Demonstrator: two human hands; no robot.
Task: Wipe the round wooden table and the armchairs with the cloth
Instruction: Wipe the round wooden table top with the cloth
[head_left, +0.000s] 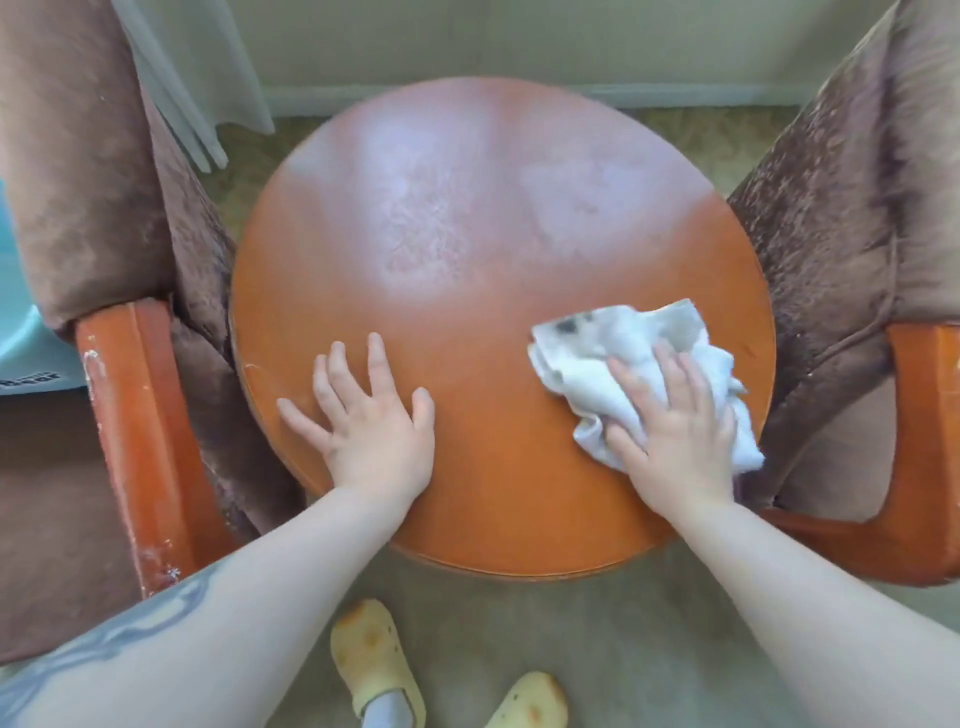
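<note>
1. Nearest the viewer, two yellow clogs (373, 665) stood on the pale carpet (613, 639) just short of the table's near edge, one of them partly cut off at the bottom of the view.
2. A person's bare forearms reached forward over that edge; the left one carried a grey tattoo (119, 629).
3. The left hand (370, 415) lay flat on the round wooden table (488, 499), palm down and fingers spread wide, holding nothing.
4. The right hand (675, 436) pressed a crumpled white cloth (618, 348) against the tabletop on its right side, fingers extended over the fabric rather than closed round it; a dark smudge showed on the cloth's far corner.
5. Brown upholstered armchairs flanked the table, the left armchair (88, 197) and the right armchair (852, 218) both touching or nearly touching its rim, their orange wooden arms scuffed with white marks.
6. The far half of the tabletop showed a pale, hazy sheen.
7. Beyond it, a sheer curtain (187, 83) hung at the upper left, and a baseboard ran along the wall.
</note>
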